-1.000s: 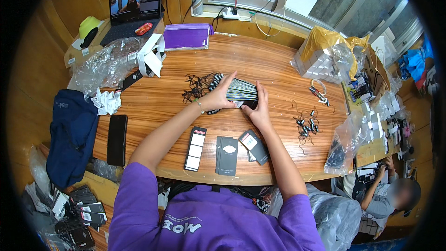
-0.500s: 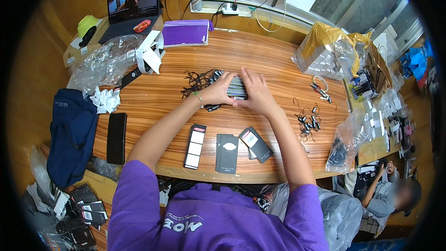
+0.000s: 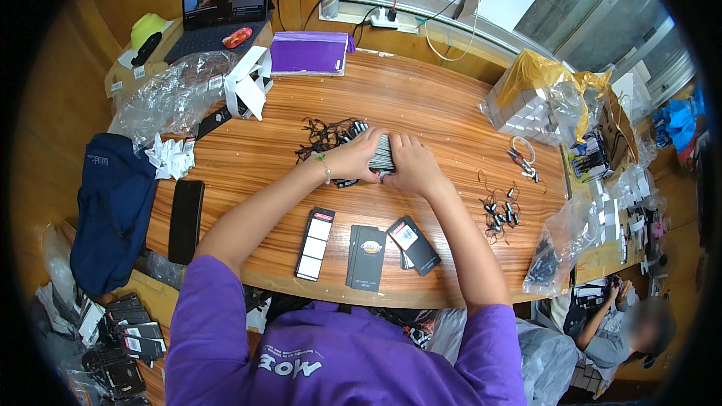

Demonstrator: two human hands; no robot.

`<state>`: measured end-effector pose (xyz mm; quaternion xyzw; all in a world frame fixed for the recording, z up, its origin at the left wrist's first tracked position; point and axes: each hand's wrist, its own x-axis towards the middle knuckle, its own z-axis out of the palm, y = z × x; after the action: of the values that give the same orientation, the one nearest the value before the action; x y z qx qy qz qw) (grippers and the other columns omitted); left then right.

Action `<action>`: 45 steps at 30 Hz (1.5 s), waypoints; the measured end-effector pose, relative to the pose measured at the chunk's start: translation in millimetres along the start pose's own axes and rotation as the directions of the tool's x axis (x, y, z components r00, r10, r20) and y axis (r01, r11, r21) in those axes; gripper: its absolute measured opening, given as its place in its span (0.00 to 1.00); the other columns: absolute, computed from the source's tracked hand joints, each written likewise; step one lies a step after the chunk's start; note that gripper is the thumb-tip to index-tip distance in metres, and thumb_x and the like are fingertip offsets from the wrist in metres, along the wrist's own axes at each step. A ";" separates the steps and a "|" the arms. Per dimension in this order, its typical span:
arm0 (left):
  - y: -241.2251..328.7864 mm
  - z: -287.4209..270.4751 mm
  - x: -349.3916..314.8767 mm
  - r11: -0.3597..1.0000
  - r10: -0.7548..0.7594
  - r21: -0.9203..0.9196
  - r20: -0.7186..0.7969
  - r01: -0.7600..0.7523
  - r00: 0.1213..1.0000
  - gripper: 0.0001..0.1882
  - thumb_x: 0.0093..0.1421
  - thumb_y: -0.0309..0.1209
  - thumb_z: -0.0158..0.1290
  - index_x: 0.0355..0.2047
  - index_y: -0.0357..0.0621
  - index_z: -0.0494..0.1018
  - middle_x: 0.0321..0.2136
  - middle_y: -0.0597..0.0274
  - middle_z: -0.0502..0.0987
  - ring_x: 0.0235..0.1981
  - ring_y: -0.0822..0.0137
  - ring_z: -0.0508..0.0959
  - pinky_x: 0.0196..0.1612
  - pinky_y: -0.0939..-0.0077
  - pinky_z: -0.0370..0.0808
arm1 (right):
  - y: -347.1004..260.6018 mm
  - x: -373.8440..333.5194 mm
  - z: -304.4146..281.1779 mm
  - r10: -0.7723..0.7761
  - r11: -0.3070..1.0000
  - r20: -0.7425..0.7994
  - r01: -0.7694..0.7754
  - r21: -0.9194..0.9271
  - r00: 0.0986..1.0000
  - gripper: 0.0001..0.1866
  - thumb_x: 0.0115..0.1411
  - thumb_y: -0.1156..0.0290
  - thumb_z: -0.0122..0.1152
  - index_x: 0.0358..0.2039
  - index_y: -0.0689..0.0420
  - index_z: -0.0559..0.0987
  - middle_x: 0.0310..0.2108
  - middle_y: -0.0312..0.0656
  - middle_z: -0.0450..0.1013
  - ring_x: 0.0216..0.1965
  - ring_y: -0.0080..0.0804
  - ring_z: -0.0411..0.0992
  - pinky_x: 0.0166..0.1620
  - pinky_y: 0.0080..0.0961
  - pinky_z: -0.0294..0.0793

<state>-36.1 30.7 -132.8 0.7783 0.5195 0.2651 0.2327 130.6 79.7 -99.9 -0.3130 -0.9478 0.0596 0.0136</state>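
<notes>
Near the middle of the wooden table, a stack of thin cards (image 3: 383,155) is pressed between my two hands, its edges showing in a row. My left hand (image 3: 356,156) grips the stack's left side, thumb at the near end. Against the right side, my right hand (image 3: 414,165) is closed with its fingers bent over the far part. A tangle of black cords (image 3: 327,136) with small tips lies beside my left hand, partly behind it. Closer to me lie a dark tag with white label panels (image 3: 315,244), some dark hang tags (image 3: 366,258) and a tilted pile of labelled tags (image 3: 415,246).
Loose black cords (image 3: 501,214) lie at the right, with scissors (image 3: 523,163) beyond. White boxes in plastic (image 3: 519,109) stand far right. On the left are a phone (image 3: 186,222), a navy pouch (image 3: 113,210) and crumpled plastic (image 3: 169,94). Another person (image 3: 613,323) sits at lower right.
My right fingers, spread over the stack before, are now bent and closer to my left hand. The stack's visible edges look paler and greyer. The whole view has shifted slightly.
</notes>
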 end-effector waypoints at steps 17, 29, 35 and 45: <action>20.5 -26.3 -30.3 0.988 -0.066 0.119 -0.229 0.096 0.971 0.30 0.43 0.40 0.62 0.42 0.42 0.61 0.43 0.51 0.63 0.48 0.54 0.63 0.51 0.67 0.62 | 3.6 10.8 4.3 0.026 0.998 0.025 -0.027 0.061 0.999 0.46 0.31 0.57 0.72 0.50 0.61 0.62 0.45 0.49 0.66 0.49 0.44 0.65 0.47 0.40 0.68; 7.4 -5.5 -58.6 0.943 0.081 0.333 -0.205 -0.009 0.975 0.08 0.50 0.32 0.55 0.26 0.40 0.76 0.27 0.58 0.76 0.32 0.60 0.75 0.37 0.69 0.71 | -0.1 8.1 1.5 -0.050 0.995 -0.041 0.053 0.079 0.998 0.56 0.30 0.54 0.72 0.60 0.41 0.53 0.44 0.48 0.65 0.48 0.49 0.66 0.46 0.42 0.69; 3.2 -14.4 -64.1 0.974 -0.020 0.220 -0.140 0.051 0.990 0.09 0.51 0.32 0.55 0.27 0.38 0.75 0.28 0.55 0.76 0.30 0.58 0.76 0.36 0.68 0.72 | -3.5 6.9 0.3 -0.053 0.996 -0.053 0.057 0.074 0.997 0.53 0.29 0.49 0.72 0.59 0.39 0.57 0.43 0.47 0.66 0.48 0.48 0.66 0.45 0.44 0.68; 17.4 -1.0 -62.3 0.899 0.147 0.438 -0.272 -0.014 0.951 0.09 0.52 0.36 0.54 0.24 0.44 0.73 0.30 0.63 0.69 0.37 0.63 0.67 0.41 0.69 0.61 | -2.8 0.5 9.1 -0.045 0.995 -0.116 0.055 0.082 0.992 0.53 0.30 0.49 0.71 0.58 0.47 0.58 0.42 0.47 0.67 0.48 0.47 0.66 0.45 0.43 0.67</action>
<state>-44.8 -33.4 -131.7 0.7823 0.5613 0.2677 -0.0373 128.0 76.9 -108.6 -0.2912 -0.9496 0.0815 0.0822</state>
